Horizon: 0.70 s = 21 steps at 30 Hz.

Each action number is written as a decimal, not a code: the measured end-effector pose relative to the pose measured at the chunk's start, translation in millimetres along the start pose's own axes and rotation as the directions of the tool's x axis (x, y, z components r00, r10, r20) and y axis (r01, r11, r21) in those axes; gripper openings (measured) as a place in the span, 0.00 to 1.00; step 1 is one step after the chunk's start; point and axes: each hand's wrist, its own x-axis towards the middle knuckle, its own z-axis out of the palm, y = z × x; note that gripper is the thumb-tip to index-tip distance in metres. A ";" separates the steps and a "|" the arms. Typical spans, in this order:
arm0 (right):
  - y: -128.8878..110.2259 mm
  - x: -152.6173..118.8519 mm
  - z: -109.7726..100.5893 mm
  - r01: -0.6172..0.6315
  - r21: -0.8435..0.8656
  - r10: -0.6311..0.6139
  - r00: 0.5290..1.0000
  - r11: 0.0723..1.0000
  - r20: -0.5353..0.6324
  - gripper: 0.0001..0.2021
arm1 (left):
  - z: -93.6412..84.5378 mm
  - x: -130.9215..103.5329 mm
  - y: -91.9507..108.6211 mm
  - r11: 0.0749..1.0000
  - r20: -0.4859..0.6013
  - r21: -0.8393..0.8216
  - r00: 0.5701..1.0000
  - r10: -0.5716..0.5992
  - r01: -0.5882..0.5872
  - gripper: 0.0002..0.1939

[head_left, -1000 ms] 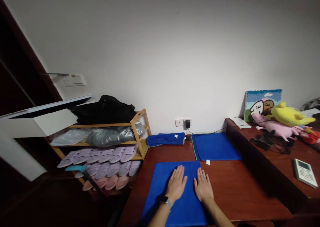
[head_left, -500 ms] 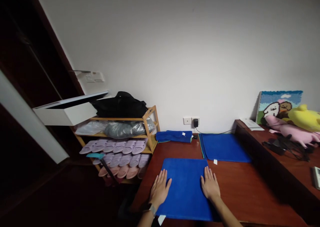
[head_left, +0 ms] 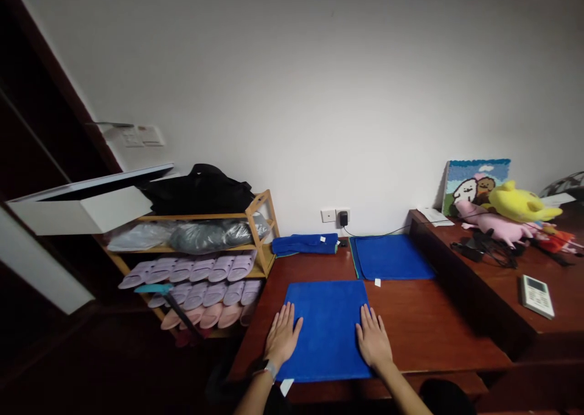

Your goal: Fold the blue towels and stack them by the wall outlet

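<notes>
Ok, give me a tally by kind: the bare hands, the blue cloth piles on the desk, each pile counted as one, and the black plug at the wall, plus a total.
Hands: 2 (left hand, right hand)
Blue cloth piles: 3 (front cloth, back-left bundle, back-right cloth)
Black plug: 1
Total: 6

Near towel tag (head_left: 286, 387): nothing legible
Far-right towel tag (head_left: 378, 282): too small to read
Keypad device (head_left: 537, 295), right: markings too small to read
</notes>
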 end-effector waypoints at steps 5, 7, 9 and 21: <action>-1.0 1.7 -0.9 -0.005 0.034 0.006 1.000 0.999 -0.022 0.34 | -6.9 0.1 50.2 0.992 -0.122 -0.041 0.986 0.114 -0.120 0.35; -1.1 1.3 -2.0 -0.008 0.033 0.008 1.000 0.999 -0.024 0.34 | -6.3 -2.3 90.7 0.963 -0.095 -0.090 0.965 0.246 -0.255 0.33; -0.6 0.1 -2.8 0.000 0.016 0.001 1.000 1.000 -0.019 0.34 | -3.1 -5.0 131.0 0.913 -0.039 -0.143 0.923 0.382 -0.383 0.33; 1.5 2.2 5.8 -0.006 -0.028 0.006 1.000 1.000 -0.017 0.34 | 1.3 -36.2 36.3 0.970 0.034 -0.080 0.972 0.231 -0.228 0.33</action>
